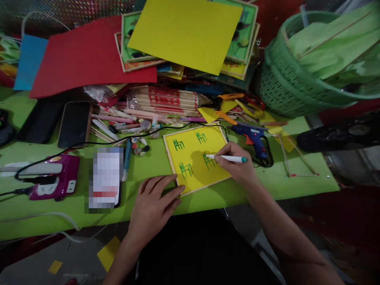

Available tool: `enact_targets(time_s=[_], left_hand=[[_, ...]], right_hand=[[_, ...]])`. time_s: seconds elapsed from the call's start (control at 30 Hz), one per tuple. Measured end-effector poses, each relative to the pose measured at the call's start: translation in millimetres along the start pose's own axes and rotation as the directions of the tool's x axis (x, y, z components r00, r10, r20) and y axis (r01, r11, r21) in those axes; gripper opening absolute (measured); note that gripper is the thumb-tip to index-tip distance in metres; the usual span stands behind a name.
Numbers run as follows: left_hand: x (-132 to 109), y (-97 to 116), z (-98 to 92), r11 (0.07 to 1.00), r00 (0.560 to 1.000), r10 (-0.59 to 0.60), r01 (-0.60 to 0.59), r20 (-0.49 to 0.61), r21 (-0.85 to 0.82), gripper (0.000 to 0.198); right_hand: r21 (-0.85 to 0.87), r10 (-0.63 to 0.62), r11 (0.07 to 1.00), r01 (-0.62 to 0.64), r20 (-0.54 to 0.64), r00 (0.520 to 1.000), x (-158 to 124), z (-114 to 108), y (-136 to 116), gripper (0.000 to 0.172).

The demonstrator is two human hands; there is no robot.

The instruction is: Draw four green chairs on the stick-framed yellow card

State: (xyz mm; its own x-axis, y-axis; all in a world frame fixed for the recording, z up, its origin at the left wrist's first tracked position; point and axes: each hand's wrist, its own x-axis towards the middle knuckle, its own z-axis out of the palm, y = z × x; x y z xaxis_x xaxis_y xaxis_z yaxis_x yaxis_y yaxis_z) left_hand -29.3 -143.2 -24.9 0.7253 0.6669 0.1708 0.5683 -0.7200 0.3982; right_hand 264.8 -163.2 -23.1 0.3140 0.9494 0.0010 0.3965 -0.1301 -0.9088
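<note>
A yellow sheet (194, 158) edged with thin wooden sticks lies on the green table. Several small green chair drawings mark it. My right hand (240, 166) pinches a white marker (230, 158) with a green end. Its tip is at the lower right chair drawing (208, 160). My left hand (156, 198) rests at the sheet's lower left corner, fingers stretched out and touching the edge. Just right of the sheet lies a blue glue gun (257, 140) with an orange trigger and a small red light.
Phones (74, 124) and a purple power strip (56, 178) occupy the left side. A black cable runs across to the sheet. Behind are bundled sticks (166, 99), markers, scissors and stacked frames under yellow paper (187, 33). A green basket (285, 79) stands at back right.
</note>
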Motion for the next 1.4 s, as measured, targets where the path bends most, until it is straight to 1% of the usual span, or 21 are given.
enact_targets(time_s=[0.17, 0.27, 0.47, 0.63, 1.17, 1.4], left_hand=[[-1.9, -1.9, 1.9, 1.0, 1.0, 0.003, -0.003, 0.009, -0.003, 0.032], [-2.4, -3.1, 3.0, 1.0, 1.0, 0.01, -0.01, 0.008, -0.005, 0.031], [-1.8, -2.7, 3.1, 1.0, 1.0, 0.009, -0.008, 0.015, -0.003, 0.032], [-1.7, -2.0, 2.2, 1.0, 1.0, 0.01, -0.01, 0.019, -0.002, 0.031], [-1.8, -1.9, 1.6, 1.0, 1.0, 0.005, -0.005, 0.008, -0.006, 0.032], [-3.1, -3.6, 4.0, 1.0, 1.0, 0.016, -0.016, 0.003, -0.006, 0.031]], right_hand=[[-0.003, 0.002, 1.0, -0.002, 0.015, 1.0, -1.0, -2.0, 3.0, 0.019], [0.004, 0.003, 1.0, -0.003, 0.018, 1.0, -1.5, -2.6, 3.5, 0.018], [0.03, 0.002, 1.0, 0.0, -0.043, 0.999, -0.9, -1.2, 1.2, 0.018], [0.032, 0.032, 0.999, -0.031, -0.03, 0.999, -0.3, -0.1, -0.1, 0.019], [0.015, -0.006, 1.0, 0.007, -0.027, 1.0, 0.7, 0.9, -0.1, 0.017], [0.023, 0.023, 0.999, -0.024, 0.002, 1.0, -0.7, -1.9, 2.9, 0.018]])
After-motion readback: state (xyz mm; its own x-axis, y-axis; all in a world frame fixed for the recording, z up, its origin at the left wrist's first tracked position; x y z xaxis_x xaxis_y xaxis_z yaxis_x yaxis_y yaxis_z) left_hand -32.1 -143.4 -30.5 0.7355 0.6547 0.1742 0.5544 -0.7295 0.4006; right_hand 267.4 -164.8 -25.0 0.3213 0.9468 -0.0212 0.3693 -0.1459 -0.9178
